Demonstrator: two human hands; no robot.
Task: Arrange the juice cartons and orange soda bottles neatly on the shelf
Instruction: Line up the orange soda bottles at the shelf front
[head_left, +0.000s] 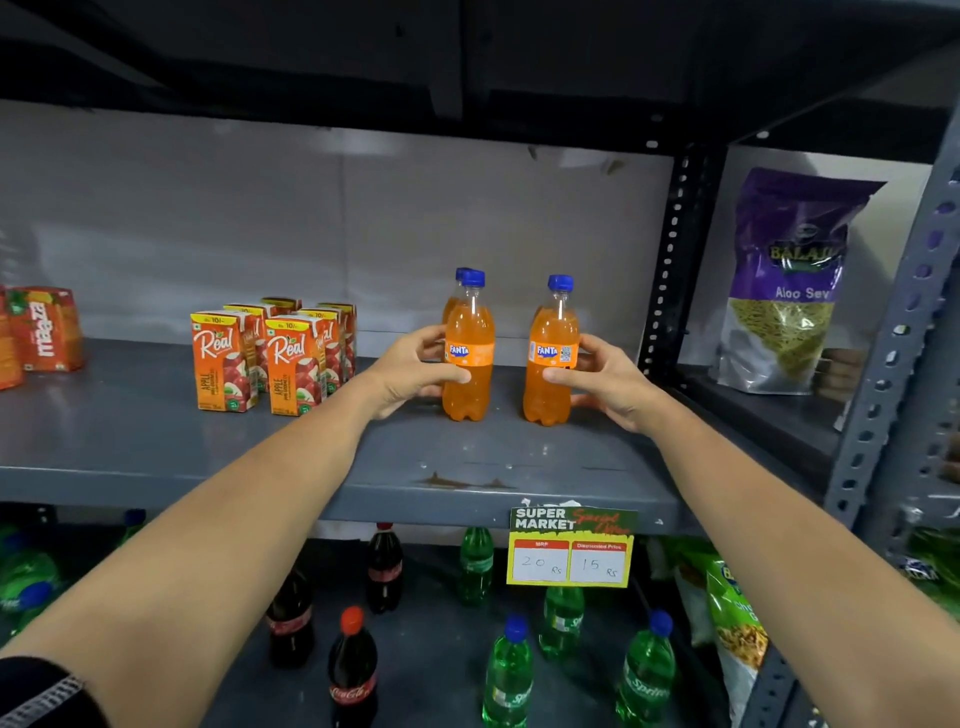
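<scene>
Third Fanta bottle (457, 296) mostly hidden behind left-held bottle (468, 358).

Three orange soda bottles (468, 345) stood between the hands, two by the left hand (410, 371), one behind the other, and one against the right hand (605, 382). Left of the left hand were about six apple juice cartons (260, 358); the back ones were partly hidden. Farther left showed two mango juice cartons (44, 330). Right of the right hand, one purple snack bag (795, 280).
</scene>
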